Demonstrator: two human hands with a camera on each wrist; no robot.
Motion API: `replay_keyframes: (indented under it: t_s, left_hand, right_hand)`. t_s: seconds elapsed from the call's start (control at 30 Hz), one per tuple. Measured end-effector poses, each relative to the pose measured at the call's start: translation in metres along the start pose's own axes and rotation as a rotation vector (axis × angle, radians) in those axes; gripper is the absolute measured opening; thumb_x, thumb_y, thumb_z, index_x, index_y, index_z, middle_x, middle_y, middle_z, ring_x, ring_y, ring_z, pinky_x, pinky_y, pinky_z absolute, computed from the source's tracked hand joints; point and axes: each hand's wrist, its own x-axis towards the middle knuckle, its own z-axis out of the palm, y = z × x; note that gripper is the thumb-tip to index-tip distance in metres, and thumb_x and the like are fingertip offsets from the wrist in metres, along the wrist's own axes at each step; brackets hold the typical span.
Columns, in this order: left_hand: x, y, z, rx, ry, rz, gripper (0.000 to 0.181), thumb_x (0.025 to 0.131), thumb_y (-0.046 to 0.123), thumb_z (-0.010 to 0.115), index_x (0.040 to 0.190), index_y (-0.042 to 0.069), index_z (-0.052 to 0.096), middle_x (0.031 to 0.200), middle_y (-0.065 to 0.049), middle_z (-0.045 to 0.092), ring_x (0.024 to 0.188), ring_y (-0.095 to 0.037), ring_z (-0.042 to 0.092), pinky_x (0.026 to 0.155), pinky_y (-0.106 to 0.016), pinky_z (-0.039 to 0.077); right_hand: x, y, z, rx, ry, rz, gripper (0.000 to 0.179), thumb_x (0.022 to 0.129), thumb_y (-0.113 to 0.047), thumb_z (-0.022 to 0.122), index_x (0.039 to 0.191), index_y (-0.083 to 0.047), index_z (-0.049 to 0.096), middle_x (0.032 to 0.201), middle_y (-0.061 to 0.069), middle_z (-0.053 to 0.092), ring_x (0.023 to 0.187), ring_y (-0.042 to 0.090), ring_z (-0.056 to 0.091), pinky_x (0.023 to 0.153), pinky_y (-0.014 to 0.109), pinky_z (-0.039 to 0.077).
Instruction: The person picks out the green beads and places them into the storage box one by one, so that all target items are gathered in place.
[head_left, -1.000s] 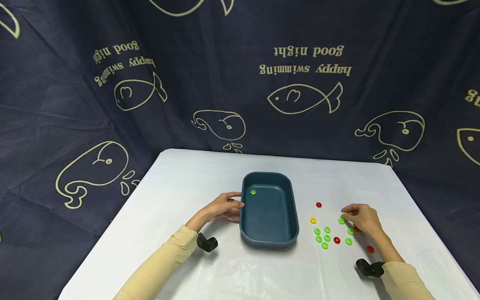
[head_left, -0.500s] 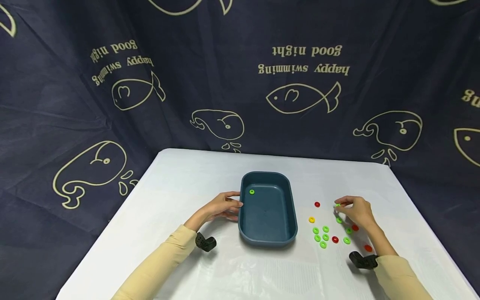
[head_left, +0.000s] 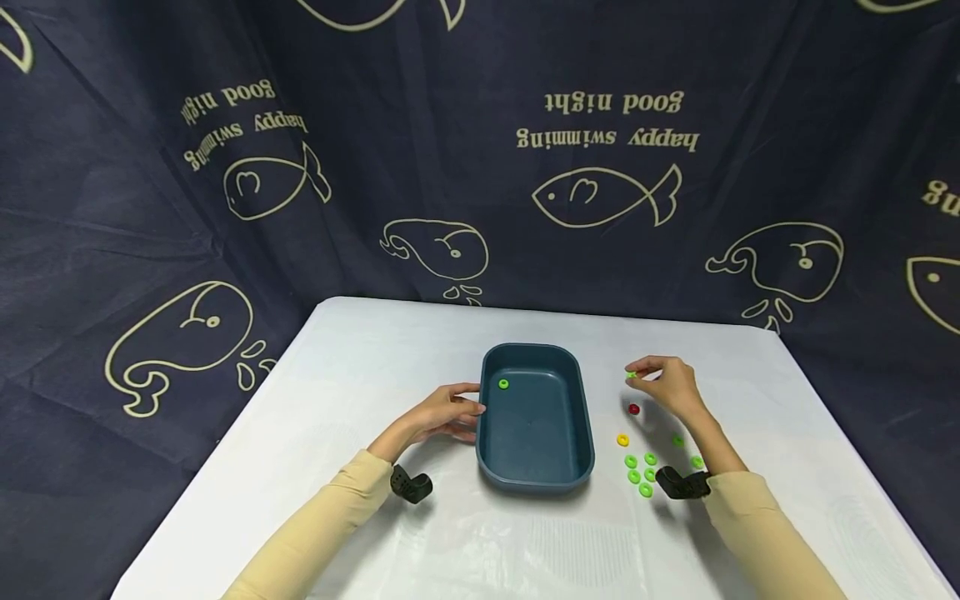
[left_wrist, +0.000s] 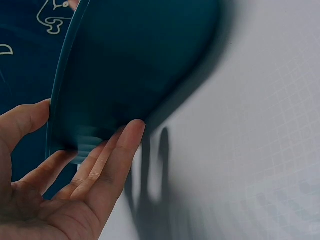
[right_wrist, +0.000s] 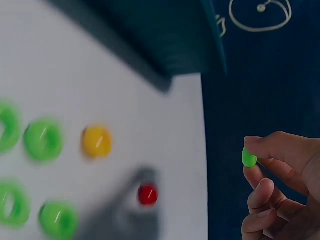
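My left hand [head_left: 442, 414] holds the left side of a dark teal plastic bin [head_left: 590, 437], thumb at the rim and fingers against the outer wall [left_wrist: 135, 55]. Inside the bin, near its far left corner, lies one small green ring [head_left: 503, 384]. Right of the bin, my right hand [head_left: 669, 385] is raised above the table. It pinches another green ring [right_wrist: 249, 157] between thumb and forefinger, seen edge-on in the right wrist view. Below that hand sits a red ring [head_left: 633, 409], with a yellow ring [head_left: 622, 440] a little nearer me.
Several green rings [head_left: 631, 461] lie loose on the white table [head_left: 420, 333] right of the bin; my right forearm hides part of that area. A dark fish-print curtain [head_left: 360, 183] hangs behind the table. Each wrist carries a black camera mount [head_left: 411, 484].
My right hand has lifted the green ring from the scattered pieces and carried it left and away from me, toward the bin. My left hand stays at the bin's side.
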Motion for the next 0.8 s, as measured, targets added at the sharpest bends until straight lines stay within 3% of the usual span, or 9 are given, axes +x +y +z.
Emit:
replay_keyframes:
  t_s: [0.6,0.8]
  left_hand:
    - [-0.002,0.002,0.000,0.012,0.021,0.005,0.061,0.090,0.016,0.060,0.144,0.004,0.034,0.123,-0.024,0.054,0.086,-0.017,0.066,0.081,-0.043,0.060]
    - [-0.002,0.000,0.000,0.009,0.007,0.009,0.062,0.090,0.016,0.059,0.144,0.003,0.033,0.123,-0.024,0.054,0.087,-0.018,0.066,0.082,-0.043,0.060]
  right_hand:
    - [0.040,-0.084,0.056,0.145,-0.046,-0.110,0.019,0.078,-0.007,0.073,0.096,0.000,0.072,0.089,0.017,0.071,0.073,0.029,0.064,0.058,0.026,0.051]
    - [0.043,-0.097,0.078,0.146,-0.107,-0.112,0.019,0.079,-0.007,0.073,0.097,0.000,0.072,0.090,0.016,0.072,0.085,0.031,0.064,0.072,0.041,0.055]
